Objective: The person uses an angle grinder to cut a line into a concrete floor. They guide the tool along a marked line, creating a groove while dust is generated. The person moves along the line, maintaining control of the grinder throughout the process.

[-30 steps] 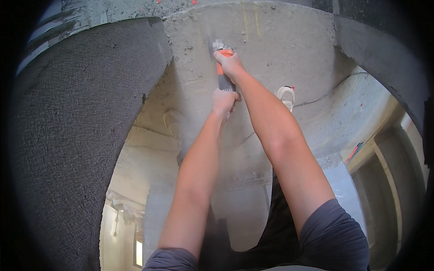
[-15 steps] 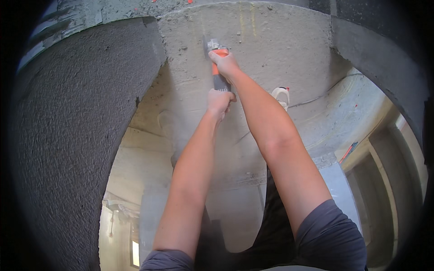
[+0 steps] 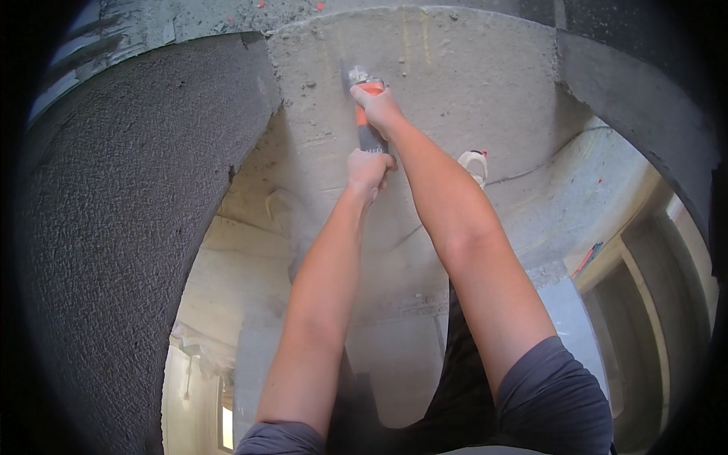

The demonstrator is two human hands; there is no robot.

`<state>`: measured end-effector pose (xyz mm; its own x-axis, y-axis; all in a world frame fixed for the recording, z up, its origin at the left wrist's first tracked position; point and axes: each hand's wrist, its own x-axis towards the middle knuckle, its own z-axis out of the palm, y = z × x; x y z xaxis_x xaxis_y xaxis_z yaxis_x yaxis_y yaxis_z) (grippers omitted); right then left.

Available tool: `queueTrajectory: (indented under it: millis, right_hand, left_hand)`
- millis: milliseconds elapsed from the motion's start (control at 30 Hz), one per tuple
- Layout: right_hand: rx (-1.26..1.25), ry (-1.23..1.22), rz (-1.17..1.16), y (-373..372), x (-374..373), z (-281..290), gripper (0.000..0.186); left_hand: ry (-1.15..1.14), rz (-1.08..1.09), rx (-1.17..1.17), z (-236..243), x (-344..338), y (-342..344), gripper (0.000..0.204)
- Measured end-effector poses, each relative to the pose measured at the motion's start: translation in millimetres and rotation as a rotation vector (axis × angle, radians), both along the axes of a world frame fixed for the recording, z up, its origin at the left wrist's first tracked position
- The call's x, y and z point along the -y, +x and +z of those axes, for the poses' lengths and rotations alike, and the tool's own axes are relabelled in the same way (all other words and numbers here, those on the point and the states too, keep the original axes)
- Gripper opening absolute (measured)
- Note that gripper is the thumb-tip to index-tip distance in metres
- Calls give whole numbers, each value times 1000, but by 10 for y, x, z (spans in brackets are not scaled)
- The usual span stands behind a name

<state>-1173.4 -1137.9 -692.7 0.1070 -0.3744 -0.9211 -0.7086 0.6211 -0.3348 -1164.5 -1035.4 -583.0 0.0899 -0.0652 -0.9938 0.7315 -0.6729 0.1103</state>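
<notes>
Both of my hands are closed on an orange and black angle grinder [image 3: 370,136]. My right hand [image 3: 381,108] wraps the orange front part, close behind the metal head. My left hand [image 3: 368,168] grips the dark rear end of the body. The blade, a thin dark disc [image 3: 345,74], stands on edge at the left of the head, against the rough grey concrete [image 3: 485,83]. Pale dust coats both hands and hangs below the tool, so my left leg shows only hazily.
A dark textured wall [image 3: 144,144] rises on the left, and another dark wall section [image 3: 637,98] curves in on the right. My white shoe [image 3: 473,164] stands to the right of the grinder. A cable [image 3: 523,174] runs across the floor from beside it. Red and blue sticks [image 3: 587,259] lie farther right.
Hands and grinder hold almost the same place. The view has shifted very slightly, and the dust around my left leg has thinned a little.
</notes>
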Motion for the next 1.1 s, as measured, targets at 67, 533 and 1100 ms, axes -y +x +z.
queueTrajectory:
  millis: [67, 533, 1100]
  right_hand:
    - [15, 1, 0, -17, 29, -25, 76]
    - [-27, -45, 14, 63, 54, -5, 81]
    - [-4, 35, 37, 204, 211, 195, 102]
  left_hand:
    - [6, 2, -6, 6, 25, 4, 18]
    - [-10, 10, -18, 1, 59, 69, 19]
    - [7, 2, -11, 18, 146, 169, 18]
